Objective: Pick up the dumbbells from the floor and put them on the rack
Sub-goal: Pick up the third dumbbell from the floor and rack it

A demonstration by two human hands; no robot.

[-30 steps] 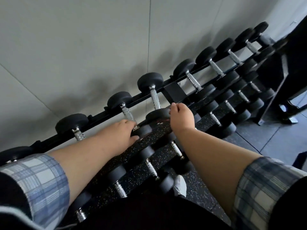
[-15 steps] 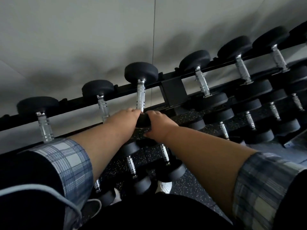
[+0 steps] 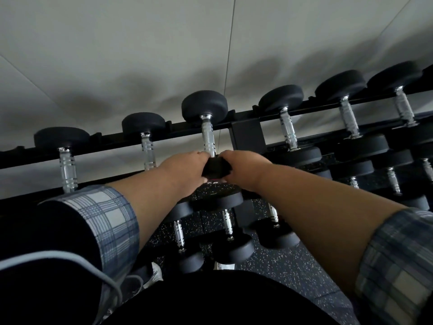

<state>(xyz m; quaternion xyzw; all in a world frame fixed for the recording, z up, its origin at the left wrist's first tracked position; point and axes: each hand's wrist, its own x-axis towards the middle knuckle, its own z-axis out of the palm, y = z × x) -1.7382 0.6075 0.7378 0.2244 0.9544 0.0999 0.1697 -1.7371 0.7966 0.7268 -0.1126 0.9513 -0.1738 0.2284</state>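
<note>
Both hands reach forward to one dumbbell [image 3: 206, 133] on the top tier of the rack [image 3: 247, 134]: the left hand [image 3: 185, 168] and the right hand [image 3: 244, 168] are closed around its near head from either side, the dark rubber showing between them. Its chrome handle runs up from the hands to the far head, which lies on the back rail against the pale wall [image 3: 164, 43].

Largest in view, the rack spans the whole width, its ends cut off at both edges. Six dumbbells show on the top tier, counting the held one; the near heads of the two on the left are hidden behind the left forearm. Lower tiers carry more dumbbells, at least three below the hands and several more to the right, too crowded and dark to count surely.

Speckled rubber floor [image 3: 293, 266] lies under the rack.

White digits sit on a lower dumbbell head [image 3: 216, 198] just beneath the hands, partly covered and too blurred to read.
</note>
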